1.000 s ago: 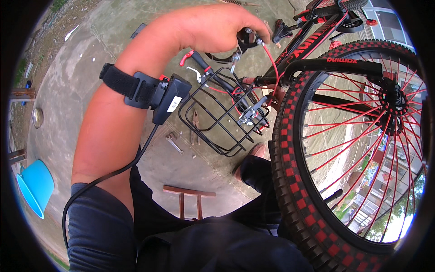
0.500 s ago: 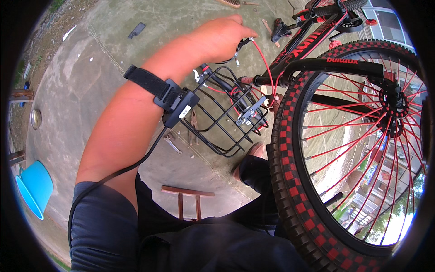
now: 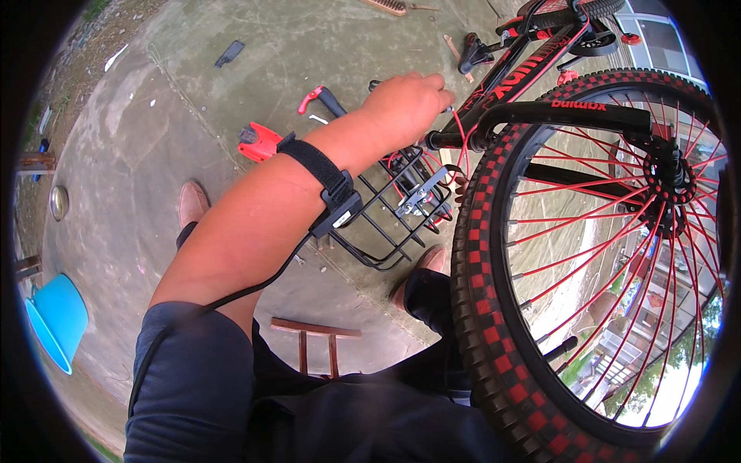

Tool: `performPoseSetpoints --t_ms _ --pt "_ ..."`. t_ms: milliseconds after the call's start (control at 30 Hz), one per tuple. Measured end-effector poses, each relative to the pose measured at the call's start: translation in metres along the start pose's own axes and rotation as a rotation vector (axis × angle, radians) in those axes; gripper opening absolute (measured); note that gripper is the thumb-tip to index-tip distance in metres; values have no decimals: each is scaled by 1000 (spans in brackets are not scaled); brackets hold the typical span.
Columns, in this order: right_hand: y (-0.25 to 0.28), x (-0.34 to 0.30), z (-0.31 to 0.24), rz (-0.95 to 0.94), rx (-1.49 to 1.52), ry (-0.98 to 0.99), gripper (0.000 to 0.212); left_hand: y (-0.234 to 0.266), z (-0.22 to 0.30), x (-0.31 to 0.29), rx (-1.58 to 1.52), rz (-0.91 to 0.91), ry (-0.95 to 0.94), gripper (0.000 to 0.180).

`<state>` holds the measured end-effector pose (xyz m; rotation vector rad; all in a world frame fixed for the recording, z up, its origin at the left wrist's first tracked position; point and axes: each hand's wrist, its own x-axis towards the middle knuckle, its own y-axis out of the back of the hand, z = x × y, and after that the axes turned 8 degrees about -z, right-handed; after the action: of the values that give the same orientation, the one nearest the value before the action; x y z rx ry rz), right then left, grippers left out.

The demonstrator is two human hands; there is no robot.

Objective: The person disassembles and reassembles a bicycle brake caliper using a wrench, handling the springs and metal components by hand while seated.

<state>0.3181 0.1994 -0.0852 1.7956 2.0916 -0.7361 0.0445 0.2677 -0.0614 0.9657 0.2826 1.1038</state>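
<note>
My left hand (image 3: pixel 409 108) reaches across over the black wire basket (image 3: pixel 386 208), its fingers curled at the end of a red cable (image 3: pixel 461 127). The cable curves down toward the black fork (image 3: pixel 571 113) of a black and red bicycle. Only a few fingertips of my right hand (image 3: pixel 461 185) show beside the tyre (image 3: pixel 482 285); the rest is hidden behind the wheel. A grey metal bracket (image 3: pixel 423 193) sits on the basket beside those fingertips. Part of the handlebar is hidden under my left forearm.
The large front wheel with red spokes (image 3: pixel 587 216) fills the right side. A small wooden stool (image 3: pixel 315 328) stands in front of me. A blue basin (image 3: pixel 60 320) is at far left. On the concrete lie a dark flat object (image 3: pixel 229 54) and a brush (image 3: pixel 386 6).
My left hand has come nearer and slightly right, and the red cable's end has moved with it. A red and black part and a lever now show beyond my forearm.
</note>
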Motion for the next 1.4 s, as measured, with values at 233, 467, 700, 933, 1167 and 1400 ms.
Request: performPoseSetpoints --t_ms 233,467,700,933,1167,1400 --pt "6 2 -1 -7 0 -8 18 -12 11 6 29 -150 -32 29" --pt "8 5 -2 -21 9 -14 18 -21 10 9 37 -121 -80 26" --pt "10 5 -4 -27 13 -24 19 -34 15 8 76 127 -102 25" --pt "13 1 -5 -33 27 -34 19 -29 18 -1 -100 -311 282 27" --pt "14 -1 -6 -49 47 -42 20 -22 18 -7 -281 -645 335 34" --pt "18 -3 -8 -79 86 -61 21 -30 6 -12 -368 -612 329 33"
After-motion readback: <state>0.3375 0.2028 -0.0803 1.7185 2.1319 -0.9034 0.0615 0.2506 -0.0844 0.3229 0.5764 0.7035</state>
